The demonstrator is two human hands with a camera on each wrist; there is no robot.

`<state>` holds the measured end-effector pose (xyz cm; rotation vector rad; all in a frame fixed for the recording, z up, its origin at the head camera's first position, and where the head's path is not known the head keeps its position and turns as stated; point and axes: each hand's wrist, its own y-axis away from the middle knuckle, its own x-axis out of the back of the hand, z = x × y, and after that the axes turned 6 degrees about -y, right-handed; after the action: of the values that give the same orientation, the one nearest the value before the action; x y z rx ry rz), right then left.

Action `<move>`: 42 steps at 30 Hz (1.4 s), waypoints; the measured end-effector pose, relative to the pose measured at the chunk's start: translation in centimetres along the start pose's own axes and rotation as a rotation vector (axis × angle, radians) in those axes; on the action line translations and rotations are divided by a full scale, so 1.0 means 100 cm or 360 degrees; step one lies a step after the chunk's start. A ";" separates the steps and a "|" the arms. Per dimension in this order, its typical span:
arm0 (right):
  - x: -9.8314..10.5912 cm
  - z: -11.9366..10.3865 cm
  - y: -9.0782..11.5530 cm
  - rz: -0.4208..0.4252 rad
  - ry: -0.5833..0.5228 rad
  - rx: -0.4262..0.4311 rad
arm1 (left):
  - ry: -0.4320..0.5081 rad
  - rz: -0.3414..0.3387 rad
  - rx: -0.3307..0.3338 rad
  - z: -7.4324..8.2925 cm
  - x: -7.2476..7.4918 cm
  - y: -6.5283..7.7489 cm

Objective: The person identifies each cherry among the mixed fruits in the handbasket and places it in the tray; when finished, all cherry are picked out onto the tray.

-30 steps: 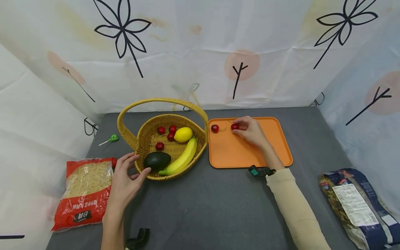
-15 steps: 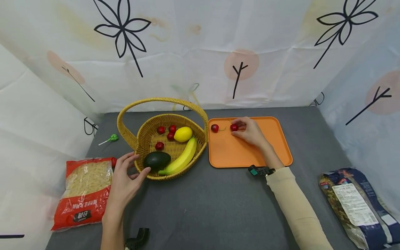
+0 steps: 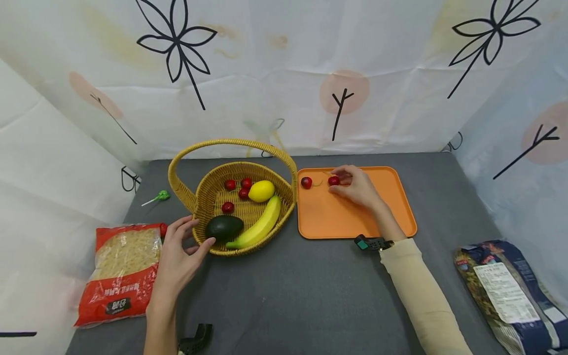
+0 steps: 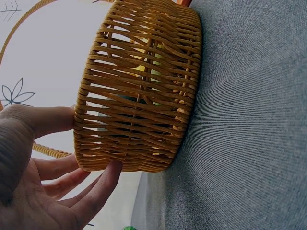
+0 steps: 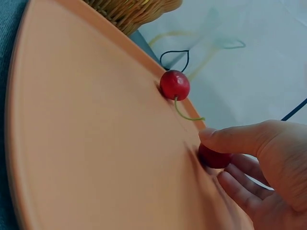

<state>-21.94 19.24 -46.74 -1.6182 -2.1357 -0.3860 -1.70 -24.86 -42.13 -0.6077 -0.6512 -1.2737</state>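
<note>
My right hand (image 3: 357, 187) pinches a red cherry (image 5: 214, 156) between thumb and fingers, low over the orange tray (image 3: 341, 217). Left of it on the tray lies a second cherry (image 3: 306, 183), its green stem visible in the right wrist view. My left hand (image 3: 179, 256) holds the near left end of the yellow wicker basket (image 4: 139, 86), thumb and fingertips against its rim and wall. Inside the basket are several cherries (image 3: 228, 207), a lemon (image 3: 262, 191), a banana (image 3: 259, 227) and a dark green avocado (image 3: 224, 227).
A red bag of pasta (image 3: 122, 276) lies left of my left forearm, with a green lollipop (image 3: 163, 195) behind it. At the right stands a dark blue bag (image 3: 510, 296) with a white label. White printed cloth (image 3: 275, 98) walls in the grey table (image 3: 275, 301).
The head view has shifted very slightly. Both hands, the basket and the cherries keep their places, with the right hand still at the same cherry.
</note>
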 end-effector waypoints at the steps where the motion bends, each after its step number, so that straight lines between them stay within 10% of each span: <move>1: 0.001 -0.001 0.000 0.0006 0.0001 -0.0009 | 0.0002 -0.0004 0.0004 0.000 0.000 0.000; 12: 0.002 -0.022 0.003 0.0068 -0.0059 0.0118 | 0.0035 -0.0022 0.0014 -0.001 0.000 0.000; 25: -0.035 -0.043 -0.010 -0.0161 -0.0255 0.0191 | 0.0020 -0.0013 0.0011 0.001 0.000 0.000; 42: -0.052 -0.040 -0.024 -0.0154 -0.0118 0.0206 | 0.0022 -0.0007 0.0005 -0.001 -0.001 0.001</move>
<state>-22.39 12.30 -45.72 -1.4828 -2.2509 -0.2153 -1.62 -24.80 -42.30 -0.5951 -0.6434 -1.2798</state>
